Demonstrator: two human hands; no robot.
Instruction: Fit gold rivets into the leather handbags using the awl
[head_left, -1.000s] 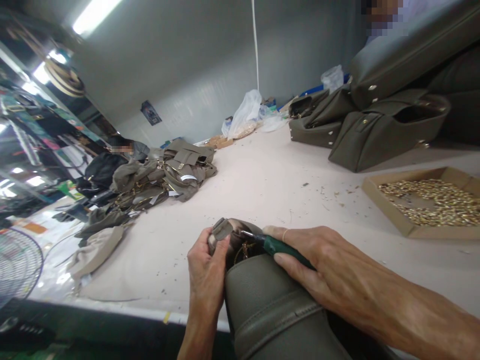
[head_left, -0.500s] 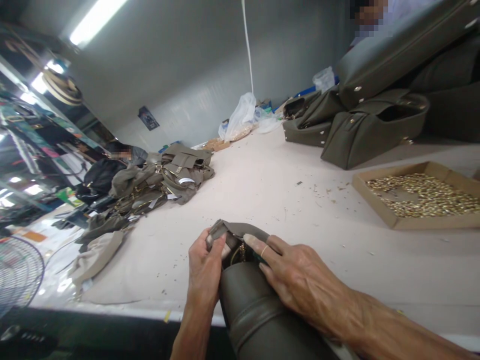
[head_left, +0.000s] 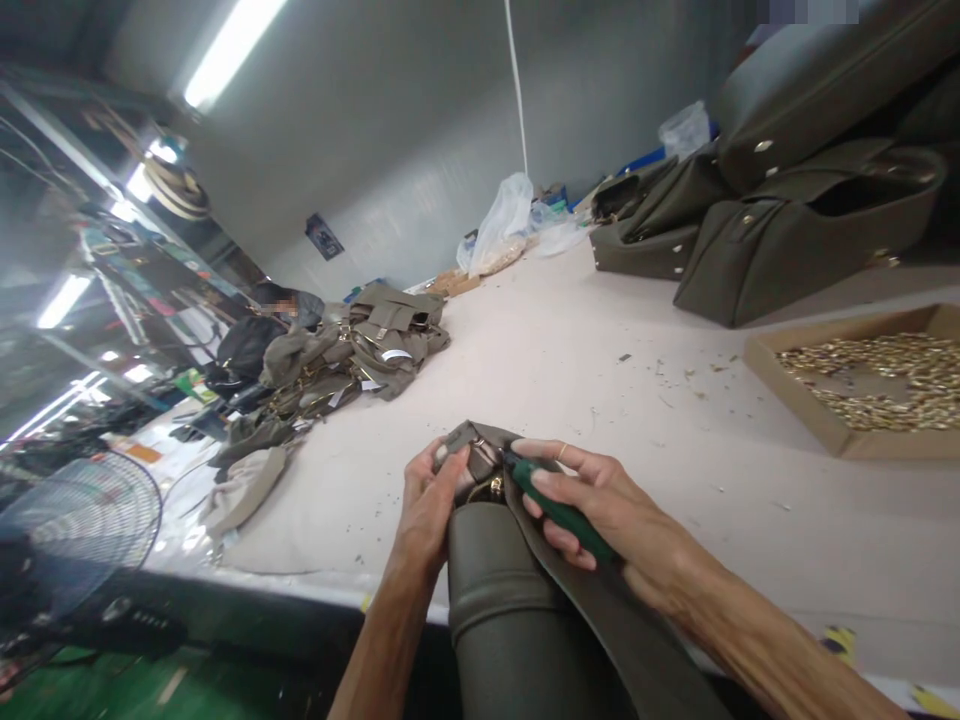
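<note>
An olive-green leather handbag [head_left: 499, 610] stands upright against me, its top folded open. My left hand [head_left: 427, 510] pinches a small leather tab with a metal piece [head_left: 454, 443] at the bag's top edge. My right hand [head_left: 600, 510] grips a green-handled hand tool [head_left: 559, 510], and its thin metal tip points at the bag's top, close to my left fingers. Small gold hardware [head_left: 495, 488] shows just below the tab. A long leather flap [head_left: 600, 610] hangs down the bag's right side. The tool's very tip is hard to make out.
A pale worktable [head_left: 600, 400] is strewn with scraps. To the right stand large olive bags [head_left: 757, 250] and a cardboard tray [head_left: 795, 400] of gold studs. Further bags [head_left: 382, 345] lie heaped at left, beside a seated person [head_left: 289, 305]. A fan [head_left: 82, 530] stands at the lower left.
My right hand has gone from spread fingers on the bag to gripping the tool, whose handle now shows. The leather flap has dropped down the bag's side, and my view has swung slightly.
</note>
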